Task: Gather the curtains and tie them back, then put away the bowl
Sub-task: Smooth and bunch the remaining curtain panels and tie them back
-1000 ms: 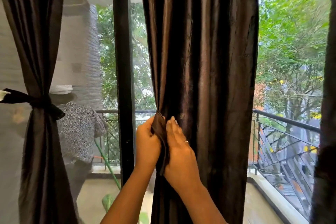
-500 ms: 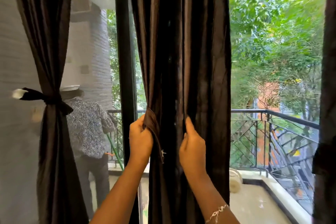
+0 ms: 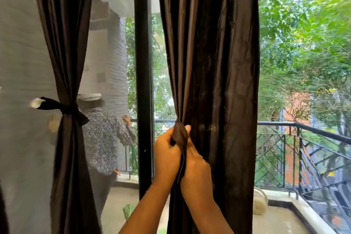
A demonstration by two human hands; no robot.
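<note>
**Both hands on curtain tie**

Curtain [image 3: 209, 81] hangs gathered just right of the frame [image 3: 143, 81]. Tie [image 3: 179, 135] comes off its left edge and runs down between the hands. Left hand [image 3: 166, 150] is clenched round the tie. Right hand [image 3: 197, 163] grasps it from the right, fingertips partly hidden. Second curtain [image 3: 66, 53], left of the frame, is knotted back. Person [image 3: 102, 138] stands outside, just left of the frame. Railing [image 3: 303, 127] is right of the frame.
</note>
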